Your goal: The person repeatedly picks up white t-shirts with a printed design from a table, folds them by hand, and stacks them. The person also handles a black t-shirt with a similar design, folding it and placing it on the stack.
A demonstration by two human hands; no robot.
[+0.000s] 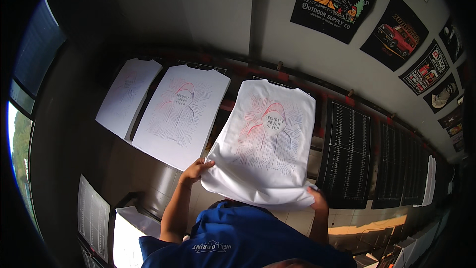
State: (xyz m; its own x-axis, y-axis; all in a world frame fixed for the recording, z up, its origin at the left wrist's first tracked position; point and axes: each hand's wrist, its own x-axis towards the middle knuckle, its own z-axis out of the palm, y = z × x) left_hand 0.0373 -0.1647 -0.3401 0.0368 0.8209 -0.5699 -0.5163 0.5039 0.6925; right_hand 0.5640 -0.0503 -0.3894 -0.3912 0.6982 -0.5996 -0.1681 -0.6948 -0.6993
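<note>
A white T-shirt piece [297, 119] with a red and blue hooded-figure print lies in front of me on a board, its lower edge lifted and bunched toward my body. My left hand [199, 167] grips its lower left corner, fingers pinched on the fabric. At the lower right corner, my right hand [318, 198] is closed on the same cloth. Folds run across the raised hem between both hands. What lies under the fabric is hidden. Immediately to the left, another white shirt piece [163, 114] with the same print lies flat on its board.
Farther left lies a third printed white piece [124, 97]. To the right stand black boards with white ruler grids [345, 149]. A dark rail [327, 82] runs behind the boards along the wall, where printed black posters [337, 5] hang. White sheet [131, 238] and grey board [93, 218] sit lower left.
</note>
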